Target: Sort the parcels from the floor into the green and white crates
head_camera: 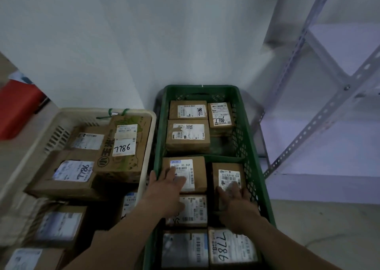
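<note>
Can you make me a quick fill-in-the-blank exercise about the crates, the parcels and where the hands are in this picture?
1. Both hands rest on parcels inside the ____ crate.
2. The left hand lies on the parcel whose label begins with the number ____.
3. The big printed carton in the white crate carries the handwritten number ____.
4. The shelving stands to the ____ of the green crate.

Missing words: green; 530; 7786; right
</note>
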A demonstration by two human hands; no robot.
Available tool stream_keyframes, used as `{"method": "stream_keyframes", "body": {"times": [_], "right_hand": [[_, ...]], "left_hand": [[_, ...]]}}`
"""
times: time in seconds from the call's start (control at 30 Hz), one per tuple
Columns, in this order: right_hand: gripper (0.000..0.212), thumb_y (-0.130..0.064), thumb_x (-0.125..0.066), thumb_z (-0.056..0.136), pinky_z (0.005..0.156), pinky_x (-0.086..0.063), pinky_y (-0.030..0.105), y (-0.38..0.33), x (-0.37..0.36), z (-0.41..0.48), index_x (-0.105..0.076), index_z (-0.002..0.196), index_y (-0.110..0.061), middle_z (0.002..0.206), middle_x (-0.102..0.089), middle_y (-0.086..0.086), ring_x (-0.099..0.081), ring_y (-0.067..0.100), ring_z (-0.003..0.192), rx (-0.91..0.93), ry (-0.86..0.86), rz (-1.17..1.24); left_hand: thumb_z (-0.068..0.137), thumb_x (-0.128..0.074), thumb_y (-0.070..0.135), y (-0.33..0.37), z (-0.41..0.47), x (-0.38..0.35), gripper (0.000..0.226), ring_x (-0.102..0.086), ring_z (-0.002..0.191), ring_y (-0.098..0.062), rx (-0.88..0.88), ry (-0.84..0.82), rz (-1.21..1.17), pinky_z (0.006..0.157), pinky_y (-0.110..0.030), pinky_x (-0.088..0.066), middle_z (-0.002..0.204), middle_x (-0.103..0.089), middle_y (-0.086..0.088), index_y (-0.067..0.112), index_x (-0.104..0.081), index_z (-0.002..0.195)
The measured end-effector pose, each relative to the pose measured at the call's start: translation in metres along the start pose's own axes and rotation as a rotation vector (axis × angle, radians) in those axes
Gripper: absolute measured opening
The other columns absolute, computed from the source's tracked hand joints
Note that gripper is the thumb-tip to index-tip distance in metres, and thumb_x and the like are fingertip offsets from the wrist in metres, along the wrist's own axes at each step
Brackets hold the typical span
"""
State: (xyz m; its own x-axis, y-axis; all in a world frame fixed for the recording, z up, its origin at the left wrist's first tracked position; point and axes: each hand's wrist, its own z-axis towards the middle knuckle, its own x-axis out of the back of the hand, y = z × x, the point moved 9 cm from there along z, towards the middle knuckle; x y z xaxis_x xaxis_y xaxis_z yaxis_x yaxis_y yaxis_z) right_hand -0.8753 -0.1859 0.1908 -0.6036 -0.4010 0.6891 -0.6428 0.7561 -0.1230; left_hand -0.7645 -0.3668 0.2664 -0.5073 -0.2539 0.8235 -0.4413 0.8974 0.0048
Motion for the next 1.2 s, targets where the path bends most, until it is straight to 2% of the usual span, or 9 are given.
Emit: {"method": "stream_keyframes", "body": {"times": [0.13,0.23,0.3,0.4,0.5,0.67,0.87,1.03,1.2], "right_hand": [[0.084,-0.046,-0.050,0.098,0.122,-0.020,0.060,-0.001,0.003,-0.002,0.005,0.161,-0.044,0.171,0.021,0.010,0.009,0.052,0.155,0.018,-0.008,0.007],[0.077,-0.046,-0.049,0.097,0.120,-0.020,0.062,-0.006,0.018,-0.004,-0.008,0.161,-0.036,0.173,0.007,0.011,-0.002,0.047,0.156,0.057,0.104,0.032],[0.082,-0.048,-0.051,0.097,0.121,-0.019,0.061,-0.010,0.029,-0.008,-0.004,0.162,-0.035,0.173,0.007,0.012,-0.001,0.044,0.157,0.081,0.161,0.062],[0.095,-0.049,-0.059,0.094,0.124,-0.021,0.055,-0.021,0.033,-0.010,0.004,0.164,-0.037,0.173,0.010,0.010,0.000,0.037,0.159,0.169,0.134,0.062],[0.096,-0.045,-0.064,0.092,0.122,-0.032,0.047,-0.033,0.027,-0.010,-0.002,0.165,-0.036,0.174,-0.005,0.006,-0.016,0.030,0.158,0.312,0.048,0.059],[0.097,-0.038,-0.064,0.093,0.123,-0.031,0.039,-0.027,0.022,-0.020,0.001,0.165,-0.035,0.174,0.000,0.010,-0.013,0.027,0.159,0.290,0.051,0.163],[0.098,-0.053,-0.061,0.095,0.122,-0.031,0.041,-0.024,0.034,-0.050,0.009,0.163,-0.042,0.174,-0.003,0.010,-0.016,0.029,0.159,0.228,0.259,0.339],[0.088,-0.060,-0.054,0.098,0.125,-0.029,0.040,-0.033,0.059,-0.086,-0.005,0.166,-0.033,0.174,-0.006,0.005,-0.017,0.025,0.159,0.169,0.507,0.579],[0.085,-0.058,-0.054,0.099,0.124,-0.021,0.039,-0.038,0.075,-0.120,-0.007,0.166,-0.035,0.174,-0.007,0.000,-0.016,0.022,0.158,0.135,0.728,0.775]], "left_hand": [[0.086,-0.062,0.053,0.004,-0.002,0.003,0.078,0.002,0.153,-0.030,0.023,0.030,-0.028,0.119,-0.063,0.000,0.166,-0.001,-0.009,0.031,-0.027,0.152],[0.086,-0.063,0.051,0.006,-0.006,0.010,0.078,0.011,0.152,-0.036,0.049,0.066,-0.057,0.119,-0.066,-0.001,0.166,0.008,-0.010,0.029,-0.025,0.151],[0.087,-0.064,0.046,0.009,-0.010,0.013,0.082,0.015,0.152,-0.038,0.068,0.089,-0.072,0.119,-0.066,0.001,0.166,0.015,-0.008,0.033,-0.017,0.152],[0.087,-0.063,0.039,0.013,-0.017,0.007,0.078,0.014,0.152,-0.038,0.067,0.054,-0.077,0.118,-0.069,0.002,0.166,0.012,-0.008,0.037,-0.018,0.151],[0.088,-0.064,0.041,0.010,-0.018,-0.004,0.083,0.012,0.153,-0.031,0.084,-0.038,-0.079,0.115,-0.070,0.002,0.167,0.014,-0.004,0.040,-0.014,0.154],[0.086,-0.065,0.045,0.009,-0.019,0.001,0.089,0.015,0.153,-0.032,0.062,-0.016,-0.068,0.117,-0.069,0.000,0.167,0.016,-0.003,0.037,-0.010,0.156],[0.083,-0.063,0.062,0.015,-0.041,-0.001,0.103,0.022,0.151,-0.034,-0.005,0.092,-0.042,0.118,-0.068,0.000,0.165,0.023,-0.003,0.035,0.003,0.158],[0.082,-0.058,0.071,0.011,-0.065,0.011,0.107,0.024,0.150,-0.035,-0.024,0.166,-0.031,0.118,-0.066,0.000,0.164,0.026,-0.004,0.034,0.006,0.159],[0.084,-0.059,0.068,0.001,-0.091,0.031,0.103,0.023,0.150,-0.039,-0.052,0.253,-0.067,0.116,-0.068,0.000,0.164,0.026,-0.004,0.033,0.004,0.159]]}}
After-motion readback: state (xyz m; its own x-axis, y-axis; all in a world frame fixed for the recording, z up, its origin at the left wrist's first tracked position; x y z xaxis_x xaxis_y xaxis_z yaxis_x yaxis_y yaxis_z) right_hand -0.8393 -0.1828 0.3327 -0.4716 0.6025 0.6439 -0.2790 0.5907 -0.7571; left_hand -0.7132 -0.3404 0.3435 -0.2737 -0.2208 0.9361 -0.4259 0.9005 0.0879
